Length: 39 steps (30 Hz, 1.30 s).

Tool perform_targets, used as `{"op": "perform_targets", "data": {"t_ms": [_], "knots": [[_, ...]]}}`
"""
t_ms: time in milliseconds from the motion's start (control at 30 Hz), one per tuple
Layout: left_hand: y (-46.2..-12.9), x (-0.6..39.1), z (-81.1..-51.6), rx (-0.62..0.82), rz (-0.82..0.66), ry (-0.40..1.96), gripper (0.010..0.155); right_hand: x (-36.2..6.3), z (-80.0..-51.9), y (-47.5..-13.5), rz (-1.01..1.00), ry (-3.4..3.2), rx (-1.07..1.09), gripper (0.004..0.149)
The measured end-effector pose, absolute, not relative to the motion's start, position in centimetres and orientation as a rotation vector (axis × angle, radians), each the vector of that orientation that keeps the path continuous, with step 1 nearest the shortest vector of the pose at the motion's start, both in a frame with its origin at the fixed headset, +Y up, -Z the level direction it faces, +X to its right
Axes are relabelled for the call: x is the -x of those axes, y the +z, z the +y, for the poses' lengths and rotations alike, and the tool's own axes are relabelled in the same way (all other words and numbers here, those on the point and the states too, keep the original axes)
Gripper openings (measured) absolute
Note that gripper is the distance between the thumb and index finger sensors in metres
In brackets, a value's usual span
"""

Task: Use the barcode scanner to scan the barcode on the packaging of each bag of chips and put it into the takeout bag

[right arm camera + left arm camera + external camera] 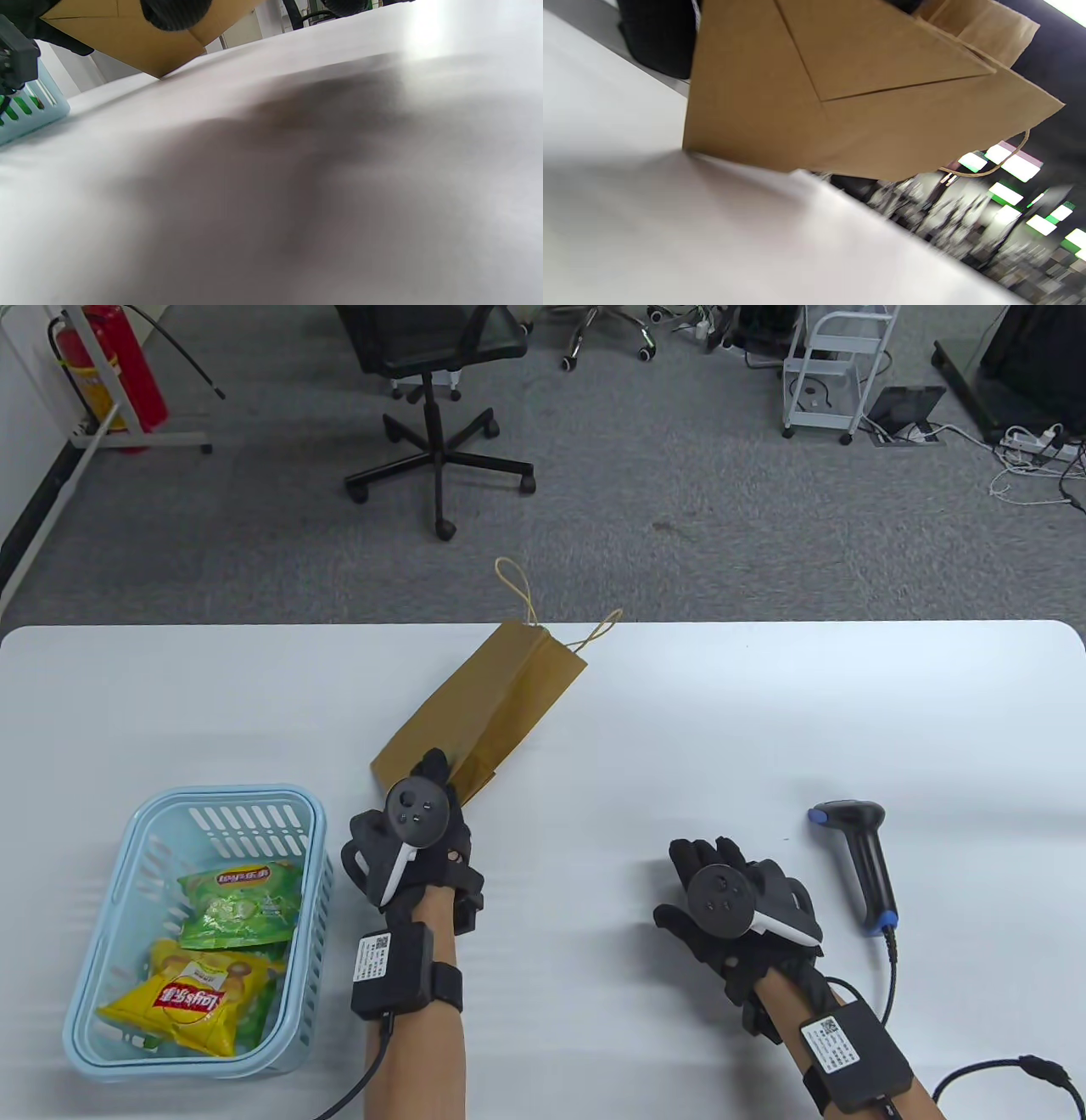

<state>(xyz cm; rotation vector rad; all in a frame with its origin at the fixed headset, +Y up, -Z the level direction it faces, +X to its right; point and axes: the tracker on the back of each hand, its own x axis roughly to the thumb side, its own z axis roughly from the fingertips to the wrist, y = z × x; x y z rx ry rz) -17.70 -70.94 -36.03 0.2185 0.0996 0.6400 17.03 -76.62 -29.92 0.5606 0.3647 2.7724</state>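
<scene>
Yellow chip bag [182, 1001] in the blue basket [127, 831]: red Lay's logo, upside down. Green chip bag [242, 903]: red label, unreadable. White wrist-box stickers [372, 956] carry a QR code, print too small.

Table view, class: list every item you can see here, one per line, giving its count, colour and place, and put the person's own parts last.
Takeout bag: one, brown paper, folded flat, mid-table, near end lifted off the surface.
Basket: one, light blue, table's left.
Bags of chips: at least two, green and yellow, inside the basket.
Barcode scanner: one, black with blue trim, lying at the table's right.
Table: one, white.
Office chair: one, black, on the floor behind.
Fire extinguisher: one, red, far left corner.
Left hand: black glove, holds the bag's near end.
Right hand: black glove, holds nothing, left of the scanner.
</scene>
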Motion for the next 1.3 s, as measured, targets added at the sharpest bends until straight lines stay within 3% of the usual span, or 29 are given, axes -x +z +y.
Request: {"op": "perform_targets", "data": {"t_ms": [300,433,667,833,1067,1300], "knots": [[-32.0,15.0,-69.7,-0.271,-0.195,1.029,0.058,-19.0,-74.8,-29.7,0.102,2.627,-0.471,0.079],[-30.9,13.7,-70.8,-0.177,-0.459,1.195,0.058,-20.9,-74.6,-30.1,0.036,2.405,-0.381,0.076],[-30.1,12.4,-71.3,0.011,-0.718,1.224,0.057,-23.8,-74.9,-30.2,-0.061,1.946,-0.257,0.080],[-30.3,11.6,-71.7,0.096,-0.769,1.216,0.056,-24.2,-75.3,-30.4,-0.076,1.856,-0.261,0.074],[-30.5,12.1,-72.1,0.103,-0.724,1.216,0.057,-25.0,-75.3,-30.4,-0.182,1.792,-0.160,0.043],[-30.7,12.6,-72.6,0.109,-0.687,1.278,0.061,-25.2,-74.7,-30.3,-0.195,1.723,-0.183,0.041]]}}
